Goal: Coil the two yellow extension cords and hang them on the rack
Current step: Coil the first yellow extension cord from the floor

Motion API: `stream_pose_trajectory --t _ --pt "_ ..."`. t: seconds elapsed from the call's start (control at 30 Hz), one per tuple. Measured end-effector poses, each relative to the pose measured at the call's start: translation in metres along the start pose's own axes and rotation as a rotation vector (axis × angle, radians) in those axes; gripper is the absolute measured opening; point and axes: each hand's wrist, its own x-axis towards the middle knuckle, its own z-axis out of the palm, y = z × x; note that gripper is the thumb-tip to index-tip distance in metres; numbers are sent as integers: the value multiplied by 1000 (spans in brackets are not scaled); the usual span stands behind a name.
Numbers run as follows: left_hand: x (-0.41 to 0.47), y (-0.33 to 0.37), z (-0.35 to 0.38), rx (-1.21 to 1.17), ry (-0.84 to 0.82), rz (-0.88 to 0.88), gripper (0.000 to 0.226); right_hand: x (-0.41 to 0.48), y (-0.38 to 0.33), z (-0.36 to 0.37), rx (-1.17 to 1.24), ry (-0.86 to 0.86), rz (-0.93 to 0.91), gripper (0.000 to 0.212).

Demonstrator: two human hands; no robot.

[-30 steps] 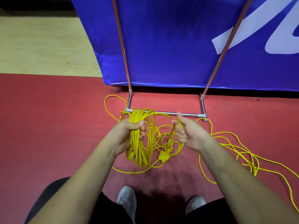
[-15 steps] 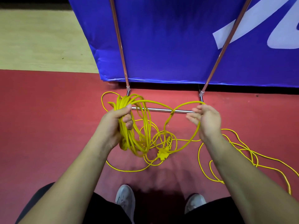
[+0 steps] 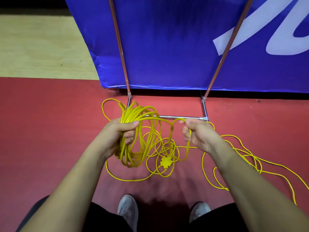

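A: Item one, far left?
B: Left hand (image 3: 120, 131), closed around a bundle of thin yellow extension-cord loops (image 3: 133, 139) hanging above the red floor (image 3: 41, 131).
A: Centre?
B: Yellow multi-outlet socket block (image 3: 164, 162), lying among loose turns on the floor.
A: Right?
B: Right hand (image 3: 199, 133), pinching the running strand; slack cord (image 3: 234, 164) trails rightward. Chrome rack base bar (image 3: 180, 117) just beyond.
A: Handling advice?
B: Match each new loop to the bundle's size; feed slack untwisted.

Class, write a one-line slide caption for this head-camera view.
Left hand grips the coiled yellow extension cord; right hand feeds the next loop.
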Motion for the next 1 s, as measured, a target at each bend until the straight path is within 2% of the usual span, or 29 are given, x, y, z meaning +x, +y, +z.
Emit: stream_pose_trajectory --t 0.07,0.13,0.17,0.3,0.37,0.4,0.47,0.53,0.57,0.67,0.77,0.83,0.93,1.0 --pt "-1 1 0 20 -31 -10 21 3 -2 -4 46 51 -81 23" --pt "0 1 1 31 -40 -18 22 6 -6 -8 77 41 -76 25" --pt "0 0 2 42 -45 -19 21 6 -8 -9 26 18 -47 24" --pt "2 1 5 81 -56 -14 21 2 1 -12 -476 -77 -4 18" --pt "2 3 3 70 -41 -5 23 3 7 -9 -507 -60 4 18" --pt "1 5 2 57 -32 -1 23 4 5 -8 -437 -10 0 18" --pt "1 6 0 33 -21 6 21 6 -2 -6 -88 73 15 18" --pt "1 7 0 48 -14 14 20 10 -8 -9 259 55 11 17" --pt "1 7 1 62 -10 17 21 10 -10 -8 354 0 11 16" --pt "2 4 7 91 23 16 18 3 -10 7 405 -156 -9 14" --pt "5 -1 14 93 117 -2 14 -3 -10 25 414 -221 -107 12" --pt "8 -4 15 39 219 -23 14 -5 -9 34 296 -248 -220 23" --pt "11 -5 12 -121 351 -69 11 -16 -8 43 -283 -204 -424 30" --pt "12 -5 10 -196 402 -85 8 -23 -7 50 -524 -200 -448 29"
